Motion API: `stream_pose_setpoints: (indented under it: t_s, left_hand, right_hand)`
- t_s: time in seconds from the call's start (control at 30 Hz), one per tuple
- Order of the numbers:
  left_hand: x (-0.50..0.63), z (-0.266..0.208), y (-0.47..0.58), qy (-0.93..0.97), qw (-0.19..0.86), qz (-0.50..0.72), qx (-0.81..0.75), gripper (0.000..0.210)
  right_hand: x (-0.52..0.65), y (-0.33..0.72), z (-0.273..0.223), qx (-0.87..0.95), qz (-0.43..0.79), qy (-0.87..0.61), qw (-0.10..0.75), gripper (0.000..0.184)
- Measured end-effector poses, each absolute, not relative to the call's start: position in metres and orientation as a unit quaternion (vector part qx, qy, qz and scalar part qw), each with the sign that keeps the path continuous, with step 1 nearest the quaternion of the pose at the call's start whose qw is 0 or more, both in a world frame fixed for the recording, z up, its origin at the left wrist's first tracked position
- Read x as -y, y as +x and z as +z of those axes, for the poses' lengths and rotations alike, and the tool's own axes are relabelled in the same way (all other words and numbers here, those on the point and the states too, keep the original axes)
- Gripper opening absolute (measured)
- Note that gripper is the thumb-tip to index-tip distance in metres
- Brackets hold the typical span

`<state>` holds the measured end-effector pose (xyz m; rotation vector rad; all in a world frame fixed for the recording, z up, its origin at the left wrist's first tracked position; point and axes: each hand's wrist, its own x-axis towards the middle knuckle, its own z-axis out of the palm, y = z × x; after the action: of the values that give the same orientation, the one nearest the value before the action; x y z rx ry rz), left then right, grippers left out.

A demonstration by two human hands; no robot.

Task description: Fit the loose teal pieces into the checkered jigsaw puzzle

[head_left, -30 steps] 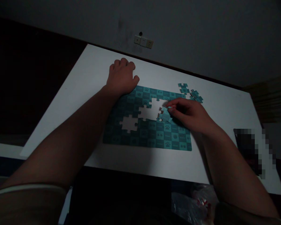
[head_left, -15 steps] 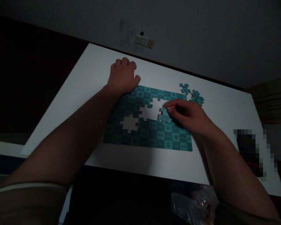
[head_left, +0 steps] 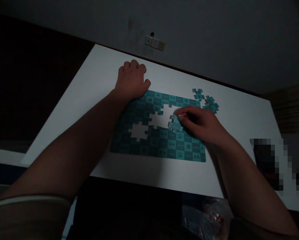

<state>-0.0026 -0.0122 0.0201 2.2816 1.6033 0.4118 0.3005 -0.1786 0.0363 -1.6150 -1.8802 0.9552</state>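
Note:
A teal checkered jigsaw puzzle (head_left: 164,146), face-down or patterned with paw prints, lies on the white table with gaps in its middle and left parts. My right hand (head_left: 201,123) pinches a loose puzzle piece (head_left: 175,124) between thumb and fingertips, over the right edge of the middle gap. Whether the piece touches the puzzle, I cannot tell. Resting at the puzzle's far left corner, my left hand (head_left: 132,80) is palm down, thumb apart and fingers bent, holding nothing. Beyond the right hand are several loose puzzle pieces (head_left: 210,104), some overlapping.
The white table (head_left: 241,116) runs along a grey wall with sockets (head_left: 154,42). A blurred-out dark object (head_left: 266,163) lies at the table's right end. Below the front edge is a clear plastic bag (head_left: 201,220).
The view has shifted very slightly. Both hands and the held puzzle piece stay in practically the same place over the puzzle.

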Motion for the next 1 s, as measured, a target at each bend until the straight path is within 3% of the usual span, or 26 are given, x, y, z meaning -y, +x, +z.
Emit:
stream_pose_setpoints:
  t_s: [1.0]
  left_hand:
    - [0.0127, 0.0201, -0.0019, 0.798, 0.163, 0.136, -0.564, 0.086]
  right_hand:
    - [0.1778, 0.2992, 0.0343, 0.733, 0.285, -0.574, 0.228, 0.026]
